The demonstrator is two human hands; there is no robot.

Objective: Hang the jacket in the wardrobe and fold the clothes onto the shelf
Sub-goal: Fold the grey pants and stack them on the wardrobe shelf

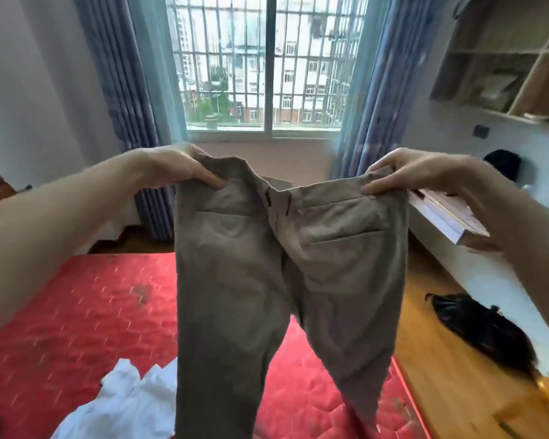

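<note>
Red quilted mattress (76,312) below barred window (267,58)

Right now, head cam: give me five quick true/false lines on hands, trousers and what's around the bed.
1. Both hands hold the trousers by the waistband. True: the left hand and the right hand each pinch one end.
2. The trousers lie folded on the mattress. False: they hang open in the air above the mattress.
3. A white garment lies on the mattress. True.
4. The curtains are drawn shut over the window. False: the curtains are pulled aside and the barred window shows.
5. A black bag lies on the mattress. False: it lies on the wooden floor.
</note>
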